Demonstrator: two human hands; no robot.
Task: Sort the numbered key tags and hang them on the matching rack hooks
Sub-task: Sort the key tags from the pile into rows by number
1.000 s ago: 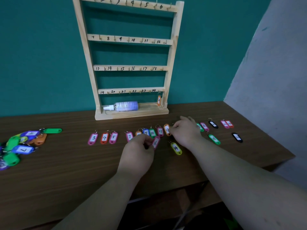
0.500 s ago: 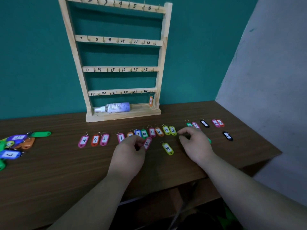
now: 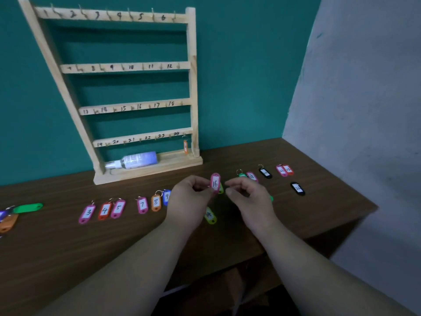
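Pinching tag 16 (image 3: 215, 183) upright in left hand (image 3: 189, 201), curling empty right hand (image 3: 250, 197) beside; probably light, stiff, slick, best pinched across flat faces.

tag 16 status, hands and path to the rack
Left hand pinches pink tag 16, held above the table. Right hand curled beside it, empty. Hook 16 bare.
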